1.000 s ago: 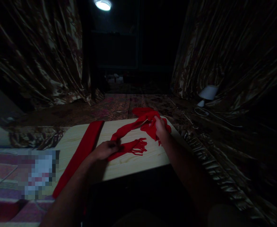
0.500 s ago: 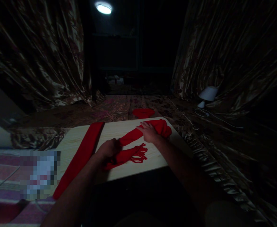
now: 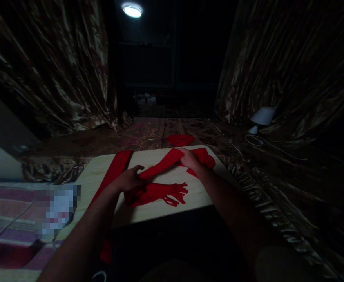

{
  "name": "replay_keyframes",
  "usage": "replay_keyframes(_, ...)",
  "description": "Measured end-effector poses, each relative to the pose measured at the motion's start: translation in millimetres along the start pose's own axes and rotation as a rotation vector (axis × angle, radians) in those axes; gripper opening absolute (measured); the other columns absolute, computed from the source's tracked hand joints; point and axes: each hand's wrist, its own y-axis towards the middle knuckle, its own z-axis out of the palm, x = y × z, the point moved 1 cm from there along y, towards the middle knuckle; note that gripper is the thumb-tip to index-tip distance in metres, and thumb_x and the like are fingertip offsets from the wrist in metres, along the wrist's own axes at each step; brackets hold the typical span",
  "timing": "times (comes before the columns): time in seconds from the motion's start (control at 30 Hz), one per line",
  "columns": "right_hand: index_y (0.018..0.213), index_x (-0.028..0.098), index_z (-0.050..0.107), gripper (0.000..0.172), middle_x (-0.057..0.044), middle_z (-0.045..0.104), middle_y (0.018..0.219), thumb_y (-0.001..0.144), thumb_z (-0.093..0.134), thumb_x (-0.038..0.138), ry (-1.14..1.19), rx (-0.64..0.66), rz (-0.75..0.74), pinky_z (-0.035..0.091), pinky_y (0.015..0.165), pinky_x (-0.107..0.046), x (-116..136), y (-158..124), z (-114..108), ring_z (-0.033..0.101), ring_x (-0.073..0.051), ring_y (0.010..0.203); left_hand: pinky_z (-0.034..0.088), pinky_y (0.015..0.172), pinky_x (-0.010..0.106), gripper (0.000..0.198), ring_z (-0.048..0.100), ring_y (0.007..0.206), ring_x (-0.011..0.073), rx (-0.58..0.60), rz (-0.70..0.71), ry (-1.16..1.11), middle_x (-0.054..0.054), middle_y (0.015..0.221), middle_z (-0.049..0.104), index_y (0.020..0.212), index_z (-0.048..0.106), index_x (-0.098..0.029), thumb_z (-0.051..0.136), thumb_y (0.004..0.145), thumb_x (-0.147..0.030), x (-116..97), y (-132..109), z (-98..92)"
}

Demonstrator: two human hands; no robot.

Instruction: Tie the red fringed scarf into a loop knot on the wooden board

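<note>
A red scarf with a fringed end lies in folds on a pale wooden tabletop. My left hand is at the fold on its left side, holding the cloth with thumb raised; its lower fingers are partly hidden. My right hand pinches the upper layer and lifts it a little off the wood. More red cloth bunches beyond my right wrist. Left of my left hand, a long red strip runs toward me, passes behind my forearm and hangs over the front edge.
Another red cloth piece lies past the table's far edge on a patterned cover. A white lamp with a cord stands at the right. Striped bedding lies at the left, with a blurred-out object on it.
My right hand, flat on the scarf before, now grips and raises its upper layer. My left thumb has lifted. The left strip's lower end has shifted right, over the table's front edge.
</note>
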Motion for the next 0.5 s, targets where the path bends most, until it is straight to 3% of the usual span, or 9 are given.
replay_keyframes(0.13,0.139,0.017,0.057,0.066,-0.008,0.066,0.133,0.076,0.045,-0.001,0.109,-0.108,0.005,0.044,0.106,-0.027,10,5,-14,0.062,-0.018,0.120,0.048,0.079,0.035,0.092,0.069,0.098,0.0301,-0.097,-0.008,0.462,0.016,0.117,0.069,0.156,0.033,-0.021,0.066,0.075,-0.047,-9,-3,19.4)
replay_keyframes(0.23,0.140,0.017,0.057,0.068,-0.007,0.064,0.136,0.076,0.045,0.000,0.082,-0.133,0.030,0.042,0.110,-0.029,17,4,-20,0.060,-0.018,0.124,0.046,0.088,0.041,0.088,0.062,0.112,0.0344,-0.211,-0.003,0.582,0.019,0.137,0.056,0.158,0.027,-0.024,0.060,0.081,-0.050,-24,-8,40.8)
replay_keyframes(0.37,0.138,0.018,0.058,0.066,-0.007,0.065,0.134,0.075,0.046,0.004,0.072,-0.189,0.028,0.041,0.110,-0.030,24,3,-25,0.060,-0.021,0.123,0.041,0.097,0.046,0.084,0.055,0.120,0.0369,-0.356,0.017,0.596,0.022,0.135,0.056,0.156,0.029,-0.016,0.057,0.085,-0.052,-42,-9,59.6)
replay_keyframes(0.5,0.123,0.015,0.067,0.054,-0.008,0.071,0.121,0.077,0.040,0.007,0.159,-0.330,0.082,0.046,0.104,-0.031,26,10,-32,0.064,-0.022,0.114,0.042,0.091,0.049,0.066,0.065,0.102,0.0366,-0.334,-0.020,0.573,0.023,0.114,0.067,0.147,0.041,-0.012,0.050,0.090,-0.045,-49,0,63.0)
